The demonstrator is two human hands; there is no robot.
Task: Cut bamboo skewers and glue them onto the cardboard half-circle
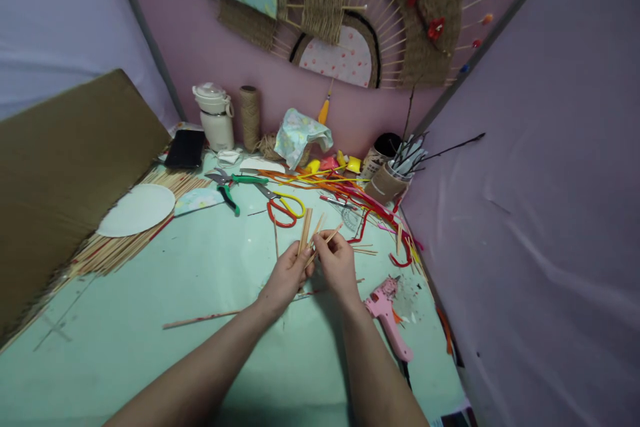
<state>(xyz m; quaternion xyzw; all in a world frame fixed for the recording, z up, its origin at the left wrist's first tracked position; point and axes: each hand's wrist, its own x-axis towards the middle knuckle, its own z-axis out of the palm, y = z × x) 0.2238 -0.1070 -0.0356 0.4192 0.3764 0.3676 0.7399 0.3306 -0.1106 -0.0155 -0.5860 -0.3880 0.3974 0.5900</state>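
My left hand [289,273] is closed around a small bundle of thin wooden sticks [306,227], which point up and away from me over the middle of the table. Right beside it, my right hand [334,257] pinches wooden sticks that slant up to the right. The fingertips of both hands are close together, and the lower ends of the sticks are hidden by them. Red-and-yellow-handled scissors [283,210] lie just beyond the hands. A pink glue gun [389,317] rests to the right of my right forearm.
Green-handled pliers [230,180], coloured pipe cleaners [340,190], a white bottle [215,120] and a twine spool [250,118] stand or lie at the back. Brown cardboard [75,167] leans at left over many sticks [120,243] and a white oval [137,210]. A container with twigs [387,183] stands back right.
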